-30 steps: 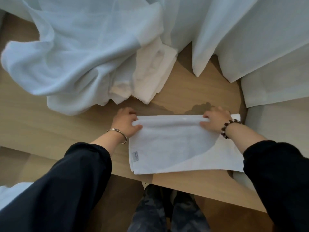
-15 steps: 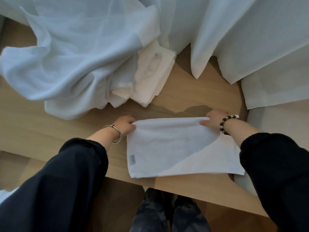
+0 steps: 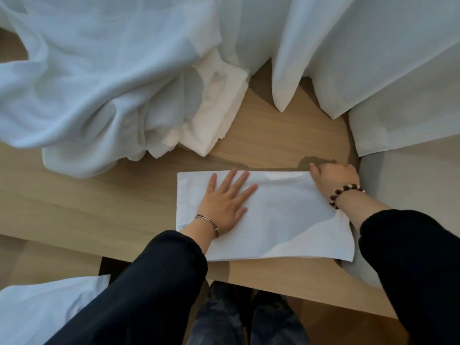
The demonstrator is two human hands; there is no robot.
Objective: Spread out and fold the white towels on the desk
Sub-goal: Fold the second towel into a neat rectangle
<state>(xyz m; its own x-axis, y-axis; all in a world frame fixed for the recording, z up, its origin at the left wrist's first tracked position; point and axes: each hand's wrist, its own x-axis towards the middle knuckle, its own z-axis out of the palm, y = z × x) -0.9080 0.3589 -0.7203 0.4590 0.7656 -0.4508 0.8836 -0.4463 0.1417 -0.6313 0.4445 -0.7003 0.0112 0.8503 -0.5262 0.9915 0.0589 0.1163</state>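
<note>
A white towel (image 3: 286, 220) lies folded into a rectangle near the front edge of the wooden desk (image 3: 87, 200). My left hand (image 3: 224, 202) lies flat on its left half, fingers straight and spread, pressing it down. My right hand (image 3: 333, 178) sits at the towel's far right corner with curled fingers that grip the fabric edge. A pile of crumpled white towels (image 3: 219, 113) rests farther back at the desk's middle, partly under a curtain.
Sheer white curtains (image 3: 99, 78) drape over the back and left of the desk, and more curtain (image 3: 373, 51) hangs at the right. A grey surface (image 3: 410, 175) borders the desk's right edge. Another white cloth (image 3: 37, 310) lies lower left, below the desk.
My left hand let go of the towel's far left corner and moved onto the towel, now flat on it. My right hand stays at the far right corner.
</note>
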